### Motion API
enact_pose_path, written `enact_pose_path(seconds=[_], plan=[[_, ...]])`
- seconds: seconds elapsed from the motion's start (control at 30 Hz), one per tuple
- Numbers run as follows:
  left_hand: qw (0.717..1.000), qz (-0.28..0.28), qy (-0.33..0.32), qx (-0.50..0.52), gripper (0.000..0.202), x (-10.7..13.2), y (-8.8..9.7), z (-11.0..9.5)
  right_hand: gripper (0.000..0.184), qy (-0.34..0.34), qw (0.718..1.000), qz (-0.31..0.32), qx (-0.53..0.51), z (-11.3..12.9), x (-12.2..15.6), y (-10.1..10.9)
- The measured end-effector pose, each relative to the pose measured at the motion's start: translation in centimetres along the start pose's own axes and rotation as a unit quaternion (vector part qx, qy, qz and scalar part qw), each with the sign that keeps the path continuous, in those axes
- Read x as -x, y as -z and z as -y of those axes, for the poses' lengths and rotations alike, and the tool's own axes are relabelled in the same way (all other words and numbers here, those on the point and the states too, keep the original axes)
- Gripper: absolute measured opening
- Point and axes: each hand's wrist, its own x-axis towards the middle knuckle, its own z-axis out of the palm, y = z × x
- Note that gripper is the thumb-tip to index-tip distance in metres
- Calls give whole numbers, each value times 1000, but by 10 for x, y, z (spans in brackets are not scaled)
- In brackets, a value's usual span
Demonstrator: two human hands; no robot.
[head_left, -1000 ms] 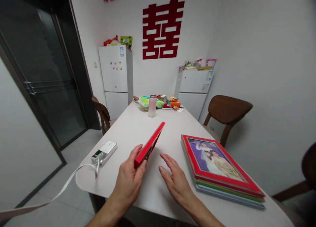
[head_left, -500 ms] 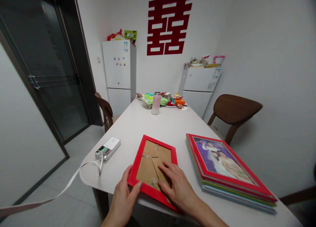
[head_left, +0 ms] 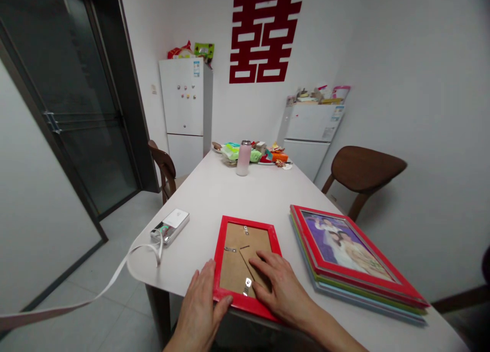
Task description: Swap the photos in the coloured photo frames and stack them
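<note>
A red picture frame lies back side up at the near edge of the white table. Its brown backboard has a folded stand flap and several small metal clips. My left hand is at the frame's lower left corner, thumb on the red border and fingers along the left side. Across the lower right part rests my right hand, its bent fingers apart and touching the stand flap, part of which it hides. To the right is a stack of picture frames, the top one red with a photo of people.
On the left of the table sits a silver-white device with a pale strap hanging off the edge. A pink bottle and packets stand at the far end. Chairs flank the table.
The picture frame has been turned slightly straighter and now lies flatter, nearer the tabletop. My left fingers have straightened along its side; my right hand stays on the back. The view has shifted slightly.
</note>
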Motion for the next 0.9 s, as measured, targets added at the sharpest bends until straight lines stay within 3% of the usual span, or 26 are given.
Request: enact_pose_path(seconds=[0.13, 0.23, 0.43, 0.53, 0.67, 0.77, 0.9], plan=[[997, 59, -39, 22, 64, -7, 10, -5, 35, 77, 994, 51, -55, 2, -4, 8], [990, 114, -76, 30, 61, -15, 14, -8, 22, 120, 986, 75, -84, 8, -7, 8], [987, 141, -75, 9, 56, -22, 13, -10, 15, 74, 994, 24, -80, 18, -11, -2], [985, 163, -62, 3, 53, -23, 18, -14, 23, 46, 995, 10, -85, 7, -14, 5], [979, 197, -50, 3, 50, -27, 30, -21, 27, -43, 999, -1, -1, -15, -20, 17], [973, 223, -47, 23, 38, -32, 38, -26, 23, -45, 998, 29, 42, -24, -24, 18], [968, 245, -41, 37, 29, -37, 42, -27, 25, -56, 996, -2, 67, -28, -30, 10]])
